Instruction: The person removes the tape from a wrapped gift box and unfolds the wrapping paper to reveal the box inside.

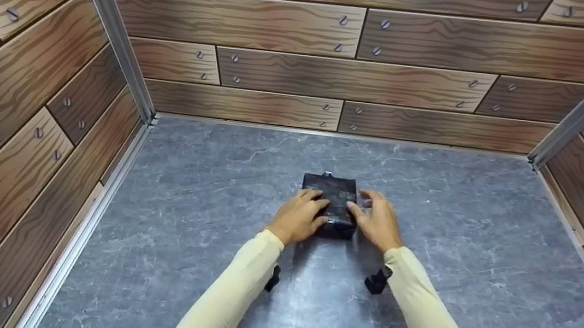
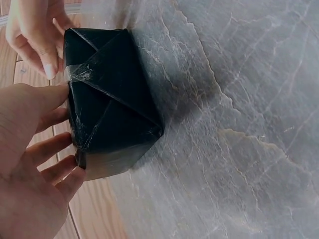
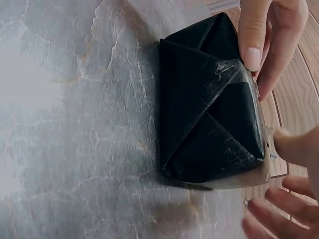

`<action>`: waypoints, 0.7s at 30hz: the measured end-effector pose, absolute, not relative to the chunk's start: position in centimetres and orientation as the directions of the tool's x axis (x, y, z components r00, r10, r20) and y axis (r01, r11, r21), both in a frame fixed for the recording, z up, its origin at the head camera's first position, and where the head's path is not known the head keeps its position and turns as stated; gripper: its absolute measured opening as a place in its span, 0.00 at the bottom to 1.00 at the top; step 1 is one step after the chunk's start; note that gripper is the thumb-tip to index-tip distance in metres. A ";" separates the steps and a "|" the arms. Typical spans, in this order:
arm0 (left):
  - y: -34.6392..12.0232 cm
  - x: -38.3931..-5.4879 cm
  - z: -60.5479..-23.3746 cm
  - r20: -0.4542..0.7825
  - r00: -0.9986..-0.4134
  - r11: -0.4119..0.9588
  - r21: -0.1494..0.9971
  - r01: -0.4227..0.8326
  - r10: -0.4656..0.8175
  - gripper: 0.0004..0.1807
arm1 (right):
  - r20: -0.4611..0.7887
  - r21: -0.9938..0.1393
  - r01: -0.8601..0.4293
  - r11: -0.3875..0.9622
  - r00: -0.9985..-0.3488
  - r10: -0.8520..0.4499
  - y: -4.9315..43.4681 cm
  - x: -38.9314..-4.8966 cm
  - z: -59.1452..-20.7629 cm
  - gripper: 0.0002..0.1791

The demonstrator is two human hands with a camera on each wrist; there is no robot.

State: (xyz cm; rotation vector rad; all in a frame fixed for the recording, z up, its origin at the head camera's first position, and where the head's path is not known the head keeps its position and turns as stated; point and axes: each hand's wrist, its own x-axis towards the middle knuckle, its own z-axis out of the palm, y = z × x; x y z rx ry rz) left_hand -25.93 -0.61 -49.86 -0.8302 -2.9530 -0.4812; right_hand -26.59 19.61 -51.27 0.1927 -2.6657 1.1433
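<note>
A box-shaped package point(image 1: 341, 187) in black wrapping lies on the grey marbled surface in front of me. Folded flaps and shiny clear tape show on its near end point(image 2: 112, 94). My left hand point(image 1: 297, 214) rests on its top at the left side, with fingers point(image 2: 52, 147) spread over the upper edge. On the other side, my right hand point(image 1: 380, 221) has its thumb at the package's top right edge. Its other fingers point(image 3: 279, 214) are spread and stand off the wrapping. A bit of clear tape seems to stick up by that thumb; its loose end is hard to make out.
Wood-plank-patterned walls point(image 1: 285, 26) enclose the surface at the back and both sides, with metal corner posts point(image 1: 115, 28). A black wrist-worn device point(image 1: 377, 281) hangs below the right sleeve, another point(image 1: 272, 278) by the left. A small tab shows behind the package.
</note>
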 end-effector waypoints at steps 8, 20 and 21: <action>-0.5 -25.9 -49.9 0.121 -0.858 0.813 0.277 0.513 0.500 0.25 | 0.415 -0.586 -0.267 0.765 -0.910 0.001 18.2 -27.1 -50.6 0.16; -0.7 -25.9 -49.9 0.162 -0.844 0.790 0.297 0.536 0.512 0.24 | 0.388 -0.485 -0.239 0.841 -0.921 -0.038 16.4 -28.2 -50.7 0.15; -0.7 -25.9 -49.9 0.164 -0.843 0.789 0.298 0.537 0.512 0.24 | 0.384 -0.478 -0.236 0.846 -0.922 -0.040 16.4 -28.2 -50.7 0.14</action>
